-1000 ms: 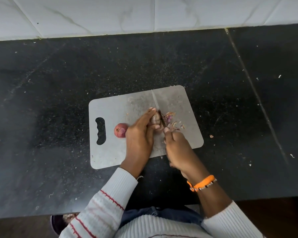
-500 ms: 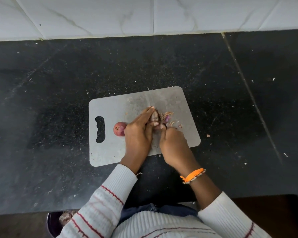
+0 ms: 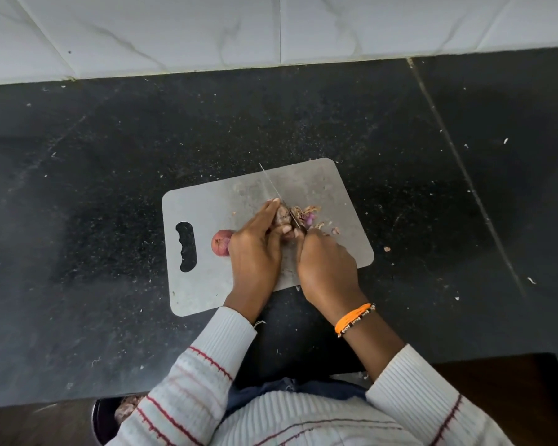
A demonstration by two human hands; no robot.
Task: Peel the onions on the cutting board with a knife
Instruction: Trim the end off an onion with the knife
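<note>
Gripping an onion [image 3: 282, 217] on the cutting board [image 3: 207, 284], left hand [image 3: 255, 252] curled round it; right hand [image 3: 327, 268] seemingly clasping knife [image 3: 273, 191], handle hidden; second onion [image 3: 221, 242] just beside left hand

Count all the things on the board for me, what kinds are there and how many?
Onions: 2, one held, one lying whole
Knife: 1
Peel pile: 1
Hands: 2, left, right
Total: 6

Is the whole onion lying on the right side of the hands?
No, the whole onion lies left of the left hand, near the board's handle slot.
</note>
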